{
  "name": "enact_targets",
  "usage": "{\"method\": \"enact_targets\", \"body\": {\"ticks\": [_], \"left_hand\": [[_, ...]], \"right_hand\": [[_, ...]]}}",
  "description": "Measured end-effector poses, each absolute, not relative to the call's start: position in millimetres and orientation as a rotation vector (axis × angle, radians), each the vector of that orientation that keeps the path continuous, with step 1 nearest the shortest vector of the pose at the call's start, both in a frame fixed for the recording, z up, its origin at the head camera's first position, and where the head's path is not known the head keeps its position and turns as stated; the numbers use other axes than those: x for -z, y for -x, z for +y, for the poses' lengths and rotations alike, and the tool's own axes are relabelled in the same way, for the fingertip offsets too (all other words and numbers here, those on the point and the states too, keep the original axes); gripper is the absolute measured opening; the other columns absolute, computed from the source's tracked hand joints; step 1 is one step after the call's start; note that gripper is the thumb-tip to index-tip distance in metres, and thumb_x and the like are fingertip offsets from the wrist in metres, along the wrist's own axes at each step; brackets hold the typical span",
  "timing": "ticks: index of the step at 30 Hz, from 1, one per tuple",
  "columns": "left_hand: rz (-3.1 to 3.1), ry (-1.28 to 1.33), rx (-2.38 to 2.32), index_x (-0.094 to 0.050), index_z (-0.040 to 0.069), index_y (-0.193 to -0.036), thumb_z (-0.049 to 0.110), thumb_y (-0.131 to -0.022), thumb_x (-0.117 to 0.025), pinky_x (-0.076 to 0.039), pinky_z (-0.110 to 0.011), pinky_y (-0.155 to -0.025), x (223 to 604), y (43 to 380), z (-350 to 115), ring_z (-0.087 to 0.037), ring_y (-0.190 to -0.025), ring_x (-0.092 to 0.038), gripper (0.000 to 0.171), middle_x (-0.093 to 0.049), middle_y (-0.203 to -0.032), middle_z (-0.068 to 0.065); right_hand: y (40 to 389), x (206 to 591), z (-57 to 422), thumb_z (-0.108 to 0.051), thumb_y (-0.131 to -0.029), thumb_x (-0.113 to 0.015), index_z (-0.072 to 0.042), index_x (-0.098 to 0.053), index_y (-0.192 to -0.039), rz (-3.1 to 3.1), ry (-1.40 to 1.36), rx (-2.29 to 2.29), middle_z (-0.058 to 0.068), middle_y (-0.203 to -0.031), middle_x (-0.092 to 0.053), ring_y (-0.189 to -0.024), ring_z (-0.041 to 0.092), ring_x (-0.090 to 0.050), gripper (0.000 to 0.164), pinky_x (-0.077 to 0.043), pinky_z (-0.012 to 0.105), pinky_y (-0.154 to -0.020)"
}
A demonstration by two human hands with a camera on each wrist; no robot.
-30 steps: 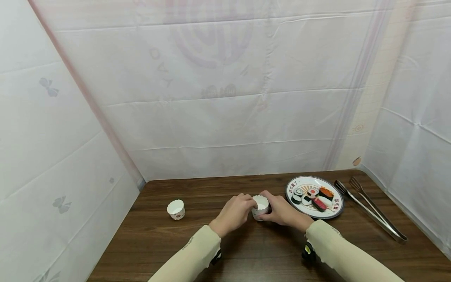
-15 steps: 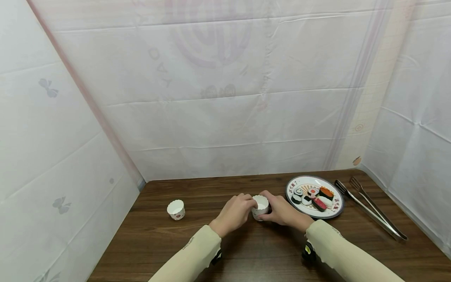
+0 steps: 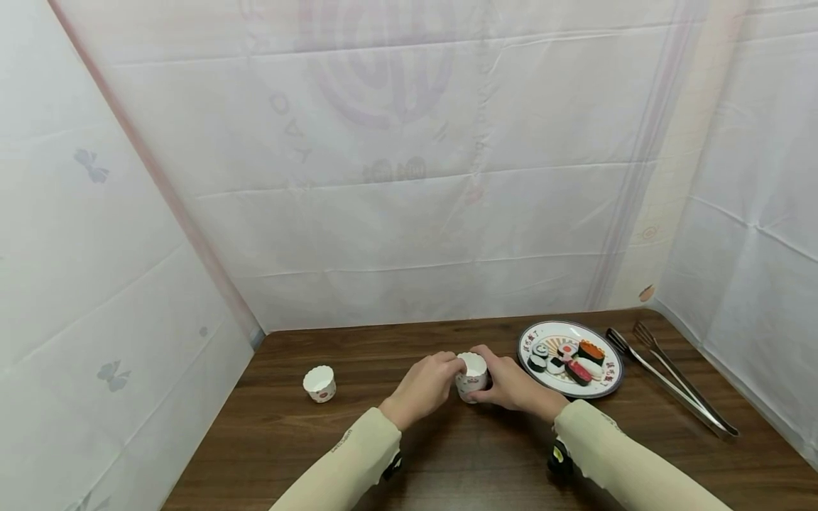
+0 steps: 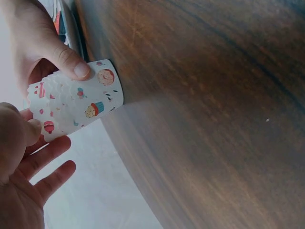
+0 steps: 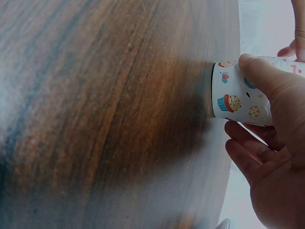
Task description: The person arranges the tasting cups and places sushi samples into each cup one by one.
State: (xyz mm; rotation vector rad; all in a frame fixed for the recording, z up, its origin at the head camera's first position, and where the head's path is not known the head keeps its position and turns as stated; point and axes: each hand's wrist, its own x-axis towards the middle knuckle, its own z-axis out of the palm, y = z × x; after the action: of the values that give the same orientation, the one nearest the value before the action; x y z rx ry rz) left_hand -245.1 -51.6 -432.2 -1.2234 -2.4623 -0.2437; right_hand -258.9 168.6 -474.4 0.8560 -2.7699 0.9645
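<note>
My right hand (image 3: 514, 384) grips the nested cups (image 3: 471, 384), thumb at their side; they stand upright on the table (image 3: 275, 447), between my 2 hands. My left hand (image 3: 424, 385) pinches their rim, 2 fingers (image 4: 58, 178) spread loose. 1 other cup (image 3: 322, 392) stands further left.
</note>
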Motion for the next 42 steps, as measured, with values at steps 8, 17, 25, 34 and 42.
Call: {"method": "enact_targets", "body": {"ticks": [8,17,25,34,42], "left_hand": [[-2.394,1.216,0.285,-0.071,0.011,-0.107,-0.005,-0.091,-0.071,-0.055,-0.024,-0.077,428.5,245.0,-55.2,-0.014,-0.092,-0.065,0.023,-0.067,-0.101,0.000],[-2.302,1.173,0.431,-0.070,0.009,-0.107,-0.001,-0.097,-0.068,-0.056,-0.026,-0.083,425.8,244.8,-65.2,-0.014,-0.099,-0.065,0.015,-0.068,-0.107,-0.001],[-2.271,1.109,0.448,-0.071,0.010,-0.103,0.001,-0.095,-0.072,-0.057,-0.028,-0.079,425.4,245.5,-86.4,-0.014,-0.096,-0.066,0.012,-0.068,-0.102,0.000],[-2.331,1.022,0.402,-0.073,0.009,-0.102,0.001,-0.093,-0.074,-0.057,-0.032,-0.076,430.5,245.2,-120.6,-0.016,-0.093,-0.066,0.012,-0.069,-0.100,0.000],[-2.377,0.953,0.383,-0.075,0.009,-0.101,0.000,-0.090,-0.077,-0.058,-0.033,-0.071,433.6,241.6,-144.9,-0.016,-0.087,-0.068,0.014,-0.070,-0.097,-0.001]], "right_hand": [[257.8,476.3,167.1,-0.032,-0.081,-0.090,-0.004,-0.023,-0.157,-2.768,-0.771,-0.955,0.013,-0.109,-0.071,-0.092,0.022,-0.072,0.105,-0.058,0.038,-0.077],[257.2,476.7,167.5,-0.034,-0.081,-0.090,-0.006,-0.025,-0.158,-2.769,-0.783,-0.942,0.014,-0.113,-0.071,-0.096,0.025,-0.072,0.104,-0.057,0.042,-0.081],[258.0,475.7,167.9,-0.039,-0.082,-0.088,-0.008,-0.038,-0.153,-2.815,-0.807,-0.885,0.012,-0.105,-0.072,-0.092,0.022,-0.071,0.092,-0.057,0.042,-0.078],[258.2,474.0,169.1,-0.036,-0.084,-0.087,-0.008,-0.046,-0.148,-2.808,-0.838,-0.872,0.008,-0.105,-0.072,-0.093,0.021,-0.070,0.081,-0.056,0.040,-0.077],[257.1,472.7,169.8,-0.035,-0.085,-0.086,-0.009,-0.048,-0.146,-2.813,-0.848,-0.877,0.008,-0.107,-0.071,-0.094,0.022,-0.070,0.077,-0.056,0.041,-0.077]]}}
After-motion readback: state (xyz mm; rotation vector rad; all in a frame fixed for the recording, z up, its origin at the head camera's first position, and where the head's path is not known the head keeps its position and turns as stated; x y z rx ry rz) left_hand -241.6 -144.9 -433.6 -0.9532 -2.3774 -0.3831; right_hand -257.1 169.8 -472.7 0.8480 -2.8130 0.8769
